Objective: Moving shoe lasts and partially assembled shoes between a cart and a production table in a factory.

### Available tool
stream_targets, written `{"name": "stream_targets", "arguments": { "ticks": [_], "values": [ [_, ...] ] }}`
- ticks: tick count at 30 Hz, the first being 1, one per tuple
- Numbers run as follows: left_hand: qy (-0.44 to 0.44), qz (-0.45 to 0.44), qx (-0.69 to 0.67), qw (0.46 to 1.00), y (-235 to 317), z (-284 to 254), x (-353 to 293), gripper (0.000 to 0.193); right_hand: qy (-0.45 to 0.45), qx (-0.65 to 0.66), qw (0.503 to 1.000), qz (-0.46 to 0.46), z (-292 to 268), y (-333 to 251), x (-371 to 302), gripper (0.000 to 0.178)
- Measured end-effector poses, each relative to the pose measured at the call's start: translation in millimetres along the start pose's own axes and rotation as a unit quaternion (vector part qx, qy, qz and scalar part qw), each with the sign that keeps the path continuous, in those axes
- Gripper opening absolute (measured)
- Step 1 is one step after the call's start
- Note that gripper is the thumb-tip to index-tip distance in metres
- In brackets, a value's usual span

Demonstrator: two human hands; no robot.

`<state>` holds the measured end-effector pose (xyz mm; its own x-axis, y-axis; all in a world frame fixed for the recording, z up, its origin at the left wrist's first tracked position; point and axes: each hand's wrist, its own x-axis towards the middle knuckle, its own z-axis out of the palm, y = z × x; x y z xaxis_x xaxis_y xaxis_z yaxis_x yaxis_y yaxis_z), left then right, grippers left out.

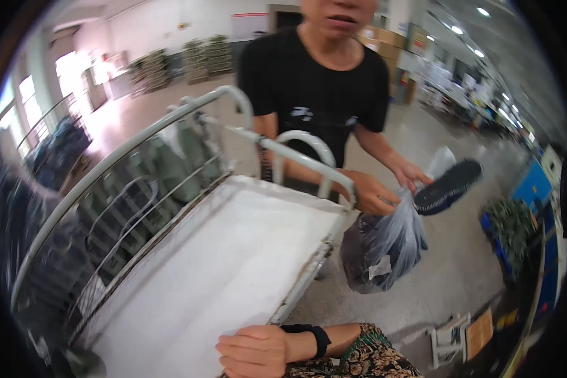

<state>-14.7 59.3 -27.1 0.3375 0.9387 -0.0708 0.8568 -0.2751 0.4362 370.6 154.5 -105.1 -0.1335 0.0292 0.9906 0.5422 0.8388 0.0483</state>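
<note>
My right hand [253, 351], with a black band at the wrist, lies across the near right edge of a metal cart [283, 309]. Its fingers are together and bent over that edge; their tips are hidden. My left hand is out of view. A white sheet [214, 252] lines the cart's bed. Across the cart stands a person in a black T-shirt [315, 82]. One of this person's hands [375, 194] grips the neck of a clear plastic bag [390, 249] filled with dark things. The other hand [411, 175] holds a dark shoe insole [450, 187] beside the bag.
A tall curved rail [126, 151] rises along the cart's far left side, and dark wrapped bundles [60, 148] lie beyond it. At right stand a blue crate [501, 242] with greenish material and a small white stool-like frame [447, 343]. Stacks [195, 60] line the back wall.
</note>
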Motion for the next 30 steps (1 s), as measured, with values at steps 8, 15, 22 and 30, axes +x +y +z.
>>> {"name": "stream_targets", "arguments": {
  "ticks": [8, 15, 22, 30],
  "values": [
    [0.124, 0.095, -0.02, 0.987, -21.4, 9.7, 1.5, 0.073, -0.224, -0.007, 0.974, 0.047, -18.9, -7.6, 17.1, 0.017],
    [0.183, 0.067, -0.066, 0.979, -24.2, 21.8, -29.0, 0.052, -0.165, -0.023, 0.984, -0.065, 5.1, -22.4, 9.1, 0.027],
    [0.313, 0.057, -0.187, 0.929, -17.9, 10.3, -94.4, 0.036, -0.375, 0.115, 0.907, 0.154, -22.9, -22.9, 50.2, 0.025],
    [0.275, 0.04, 0.05, 0.959, -104.2, -66.4, -72.8, 0.037, -0.519, 0.252, 0.777, 0.253, 113.3, -68.0, 161.4, 0.057]
  ]
}}
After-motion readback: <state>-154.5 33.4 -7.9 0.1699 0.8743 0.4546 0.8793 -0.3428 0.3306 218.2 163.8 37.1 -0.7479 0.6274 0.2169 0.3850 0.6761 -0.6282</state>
